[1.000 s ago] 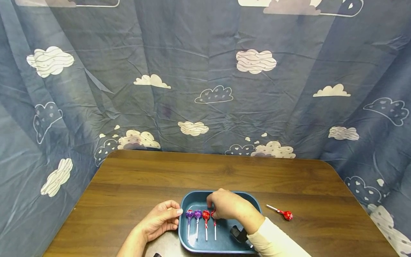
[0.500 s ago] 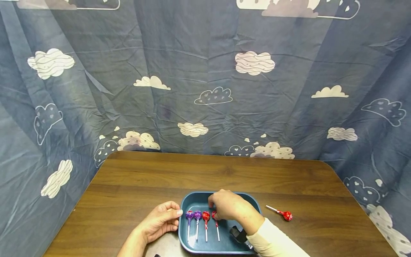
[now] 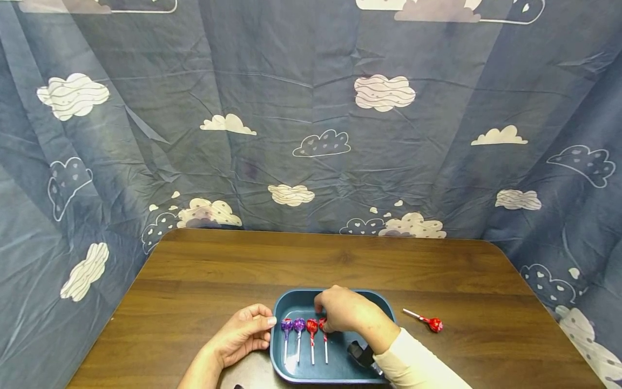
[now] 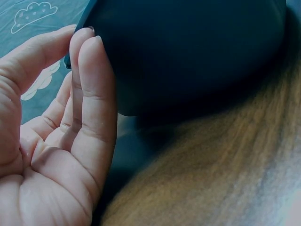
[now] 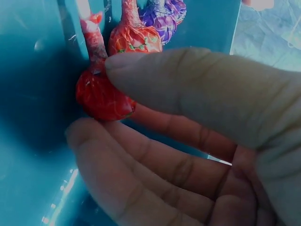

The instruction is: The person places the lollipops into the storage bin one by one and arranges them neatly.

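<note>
A blue tray (image 3: 335, 374) lies on the table with a row of wrapped lollipops inside, sticks toward the person. Two have purple wrappers: the leftmost lollipop (image 3: 286, 325) and the one beside it (image 3: 298, 325). Right of them is a red lollipop (image 3: 312, 326). My right hand (image 3: 347, 310) pinches the rightmost red lollipop (image 5: 101, 96) by its head, thumb on the wrapper and fingers curled close under it. At the tray's left side my left hand (image 3: 245, 330) holds the rim between thumb and fingertips; the fingers (image 4: 96, 94) lie against the outer wall.
Another red lollipop (image 3: 434, 325) lies on the wooden table (image 3: 340, 259), right of the tray, its stick pointing up and left. A dark blue curtain (image 3: 311, 108) with cloud prints hangs behind the table. A black strap piece (image 3: 360, 355) shows at the right wrist.
The pinched red lollipop's stick end swung slightly right half a second ago and is now back, roughly parallel to the others. Both hands stay almost in place.
</note>
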`<state>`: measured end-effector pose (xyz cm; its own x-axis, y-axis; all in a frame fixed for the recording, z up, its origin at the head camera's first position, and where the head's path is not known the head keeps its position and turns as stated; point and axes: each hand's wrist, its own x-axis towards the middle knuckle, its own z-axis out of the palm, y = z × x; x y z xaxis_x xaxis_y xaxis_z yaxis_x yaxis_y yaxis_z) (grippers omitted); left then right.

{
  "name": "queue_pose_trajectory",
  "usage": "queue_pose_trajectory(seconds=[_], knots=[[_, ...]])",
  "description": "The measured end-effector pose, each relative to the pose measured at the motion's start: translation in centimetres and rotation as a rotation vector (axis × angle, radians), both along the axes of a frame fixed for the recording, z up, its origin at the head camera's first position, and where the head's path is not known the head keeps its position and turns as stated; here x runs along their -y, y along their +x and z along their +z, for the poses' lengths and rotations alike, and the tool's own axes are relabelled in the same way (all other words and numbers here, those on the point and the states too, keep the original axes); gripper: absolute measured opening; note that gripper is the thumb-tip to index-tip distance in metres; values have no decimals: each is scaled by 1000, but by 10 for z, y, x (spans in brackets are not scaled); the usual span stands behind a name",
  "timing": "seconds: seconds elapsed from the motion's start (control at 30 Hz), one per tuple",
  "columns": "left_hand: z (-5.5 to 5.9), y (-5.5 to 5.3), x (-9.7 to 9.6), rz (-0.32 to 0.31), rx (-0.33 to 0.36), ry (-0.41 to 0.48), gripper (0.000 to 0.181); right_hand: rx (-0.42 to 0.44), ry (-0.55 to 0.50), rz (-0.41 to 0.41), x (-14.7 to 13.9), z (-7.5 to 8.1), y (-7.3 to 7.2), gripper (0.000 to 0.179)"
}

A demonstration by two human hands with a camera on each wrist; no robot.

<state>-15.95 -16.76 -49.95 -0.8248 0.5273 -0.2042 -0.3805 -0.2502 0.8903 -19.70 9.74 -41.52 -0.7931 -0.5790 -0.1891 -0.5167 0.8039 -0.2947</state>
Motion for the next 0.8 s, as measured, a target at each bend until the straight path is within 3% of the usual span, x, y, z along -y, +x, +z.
queue_pose_trajectory(seconds=[0.27, 0.8], knots=[[0, 0, 0, 4, 2, 0, 10, 24, 9, -33, -1, 2, 0, 28], [0, 0, 0, 6, 6, -4, 11, 22, -3, 32, -3, 4, 1, 26]])
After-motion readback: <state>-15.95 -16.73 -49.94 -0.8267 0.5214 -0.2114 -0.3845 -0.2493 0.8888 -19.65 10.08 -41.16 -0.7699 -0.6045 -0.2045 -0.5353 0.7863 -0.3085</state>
